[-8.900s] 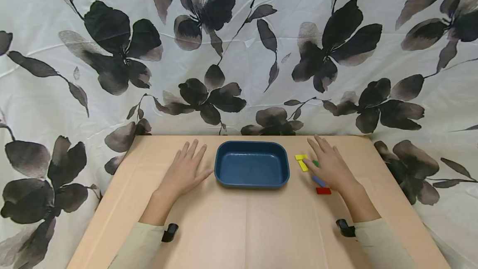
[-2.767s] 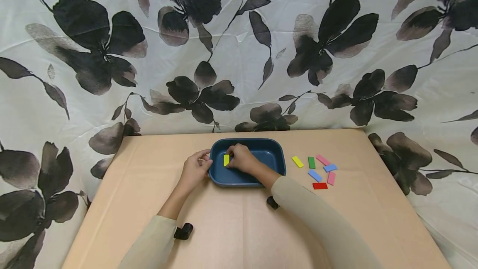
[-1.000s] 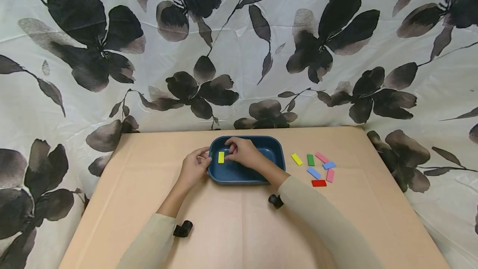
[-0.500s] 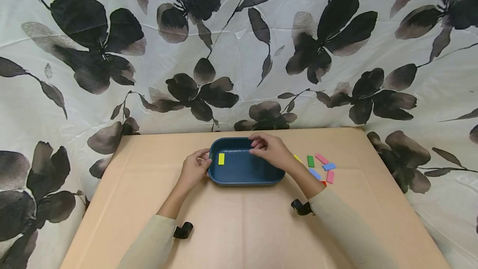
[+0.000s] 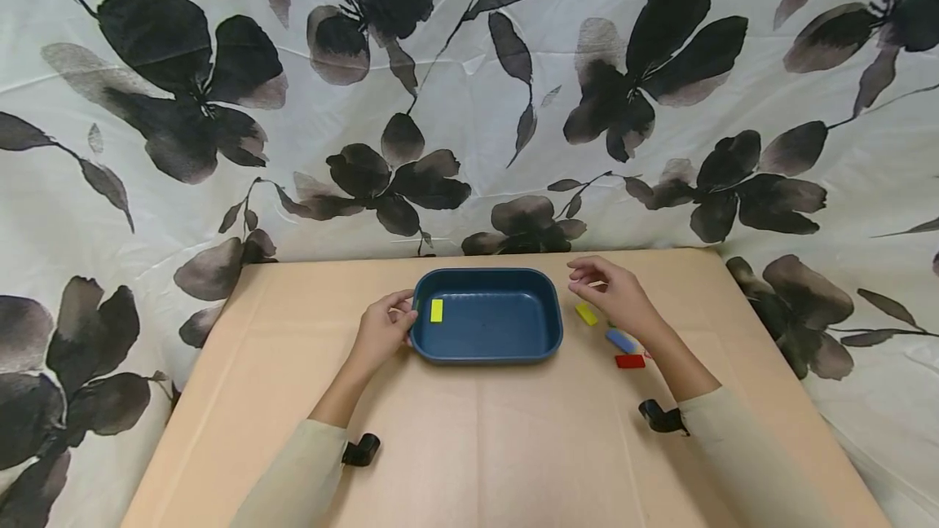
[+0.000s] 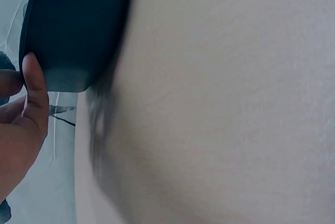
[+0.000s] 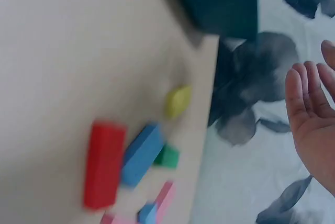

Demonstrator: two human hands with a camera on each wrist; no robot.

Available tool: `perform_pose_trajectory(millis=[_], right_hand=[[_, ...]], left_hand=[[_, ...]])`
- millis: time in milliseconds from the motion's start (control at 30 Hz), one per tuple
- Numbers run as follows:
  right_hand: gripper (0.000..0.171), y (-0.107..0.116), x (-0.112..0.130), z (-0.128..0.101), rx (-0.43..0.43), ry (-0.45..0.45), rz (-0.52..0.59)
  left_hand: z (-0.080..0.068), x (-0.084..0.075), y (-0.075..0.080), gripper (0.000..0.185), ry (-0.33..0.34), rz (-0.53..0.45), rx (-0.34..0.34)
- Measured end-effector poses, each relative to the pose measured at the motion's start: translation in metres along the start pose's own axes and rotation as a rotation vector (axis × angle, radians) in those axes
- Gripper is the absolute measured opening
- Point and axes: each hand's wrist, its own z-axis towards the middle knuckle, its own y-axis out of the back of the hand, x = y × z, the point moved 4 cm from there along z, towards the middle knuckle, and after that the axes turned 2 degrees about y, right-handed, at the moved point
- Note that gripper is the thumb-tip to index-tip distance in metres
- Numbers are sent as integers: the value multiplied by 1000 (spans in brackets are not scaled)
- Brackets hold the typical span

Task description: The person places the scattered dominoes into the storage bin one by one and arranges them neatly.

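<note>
A dark blue tray (image 5: 499, 328) sits toward the back of the table. My left hand (image 5: 377, 331) holds its left end, and the left wrist view shows the thumb (image 6: 34, 85) over the rim with fingers behind it. One yellow block (image 5: 436, 310) stands inside near the tray's left end. My right hand (image 5: 616, 296) hovers right of the tray with loosely bent fingers and nothing in them. Below it lie another yellow block (image 5: 586, 314), a blue block (image 5: 621, 341) and a red block (image 5: 629, 362). In the head view, this hand and wrist hide most of the other blocks.
The right wrist view shows a green block (image 7: 167, 156), a pink block (image 7: 164, 199) and a smaller-looking blue one (image 7: 147, 213) close together. Behind the table's back edge hangs a white flowered cloth (image 5: 513, 104). Each wrist wears a black camera (image 5: 361, 451).
A yellow block from the right-hand pile now stands in the tray. My right hand has let it go and moved back right over the pile. My left hand has taken hold of the tray.
</note>
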Motion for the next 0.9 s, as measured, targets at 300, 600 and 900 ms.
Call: perform_pose_trajectory(millis=[300,600,900], right_hand=[[43,9,-51,-1,144,-31,20],[56,2,-75,1,316,-77,-112],[54,-3,-80,6,386,-52,-216]], left_hand=[[4,-1,-2,38,6,13,-8],[-4,-23,-3,40,4,10,4],[6,-2,-5,43,33,15,-13]])
